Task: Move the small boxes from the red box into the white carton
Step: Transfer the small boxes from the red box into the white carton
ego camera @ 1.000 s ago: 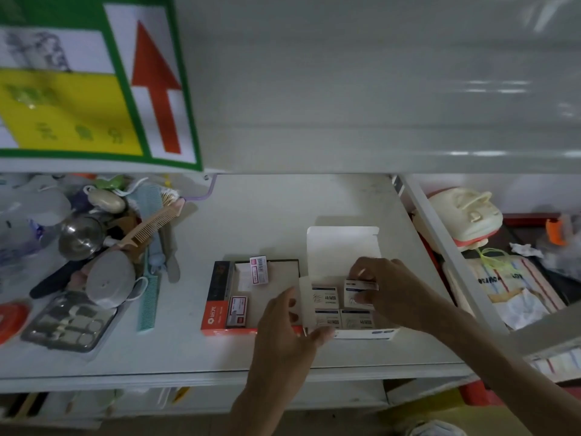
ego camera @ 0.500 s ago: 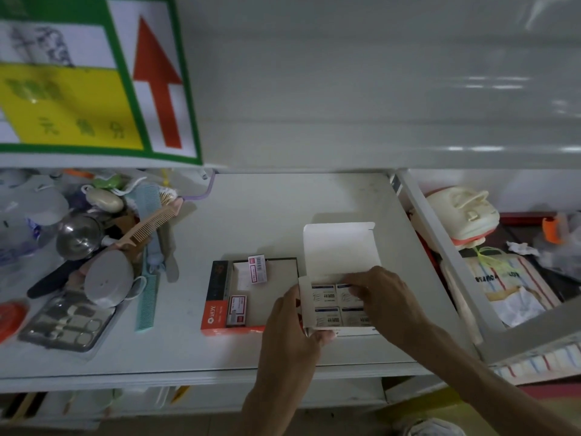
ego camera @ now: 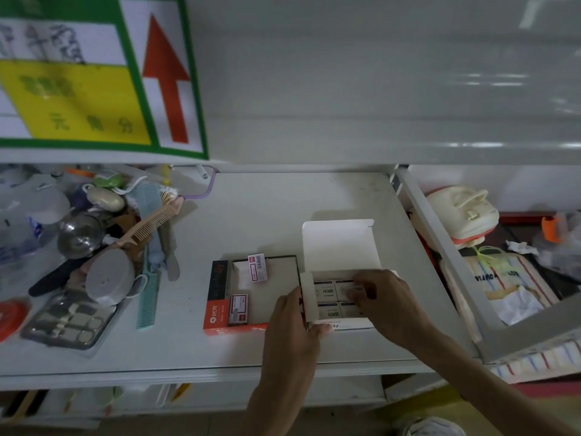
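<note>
Right hand (ego camera: 385, 297) apparently lowered into carton (ego camera: 341, 247).

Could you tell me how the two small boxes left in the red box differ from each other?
The far small box leans tilted near the red box's back edge, its barcode showing; the near small box lies flat at the front-left corner, showing a red label. Both are white and red and look alike in size.

The red box (ego camera: 217, 313) lies open and flat on the shelf, holding 2 small boxes: 1 (ego camera: 257, 267) at its far edge, tilted, and 1 (ego camera: 238, 309) at its near left, lying flat. Just right of it, touching, the white carton (ego camera: 341, 247) sits with its lid raised at the far side, packed with small boxes (ego camera: 327, 291) in rows.
</note>
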Available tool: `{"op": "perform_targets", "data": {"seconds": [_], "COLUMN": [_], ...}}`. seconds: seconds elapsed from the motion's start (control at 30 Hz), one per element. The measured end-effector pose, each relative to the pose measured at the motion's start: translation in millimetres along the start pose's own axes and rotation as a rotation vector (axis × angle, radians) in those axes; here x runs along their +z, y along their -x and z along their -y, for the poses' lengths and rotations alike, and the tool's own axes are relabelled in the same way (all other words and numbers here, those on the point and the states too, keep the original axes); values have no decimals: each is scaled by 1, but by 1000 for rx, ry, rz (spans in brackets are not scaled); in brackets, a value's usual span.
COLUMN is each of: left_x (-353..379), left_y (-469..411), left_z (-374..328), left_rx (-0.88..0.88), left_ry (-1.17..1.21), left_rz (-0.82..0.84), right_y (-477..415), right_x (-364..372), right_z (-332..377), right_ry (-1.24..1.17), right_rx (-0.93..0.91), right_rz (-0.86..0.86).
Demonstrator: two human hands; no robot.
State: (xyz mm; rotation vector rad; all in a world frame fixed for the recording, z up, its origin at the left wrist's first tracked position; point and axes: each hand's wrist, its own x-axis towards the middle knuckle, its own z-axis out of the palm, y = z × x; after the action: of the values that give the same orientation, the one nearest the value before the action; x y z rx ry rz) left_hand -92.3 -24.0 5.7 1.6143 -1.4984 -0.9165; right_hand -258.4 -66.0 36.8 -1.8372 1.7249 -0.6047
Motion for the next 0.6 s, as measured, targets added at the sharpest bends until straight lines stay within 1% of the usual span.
{"op": "perform_targets", "data": {"seconds": [0.1, 0.17, 0.23, 0.4, 0.5, 0.6], "left_x": [-1, -2, -3, -5, -12, -32], "left_y": [-3, -4, -4, -4, -4, -6], "left_z": [-2, -2, -3, -1, -1, -5], "left_rx": [9, 2, -18, -41, -60, -69], "left_ry": [-21, -22, -12, -7, 5, 1], "left_rz": [-20, -15, 0, 1, 46, 68], "right_y": [6, 14, 19, 12, 10, 12], "right_x": [0, 2, 6, 9, 6, -2], "right_z": [-7, -10, -13, -17, -11, 2], "right_ry": [19, 119, 234, 237, 238, 285], "right_rx": [-23, -76, -159, -199, -198, -212], "right_rz": [104, 172, 157, 44, 48, 95]}}
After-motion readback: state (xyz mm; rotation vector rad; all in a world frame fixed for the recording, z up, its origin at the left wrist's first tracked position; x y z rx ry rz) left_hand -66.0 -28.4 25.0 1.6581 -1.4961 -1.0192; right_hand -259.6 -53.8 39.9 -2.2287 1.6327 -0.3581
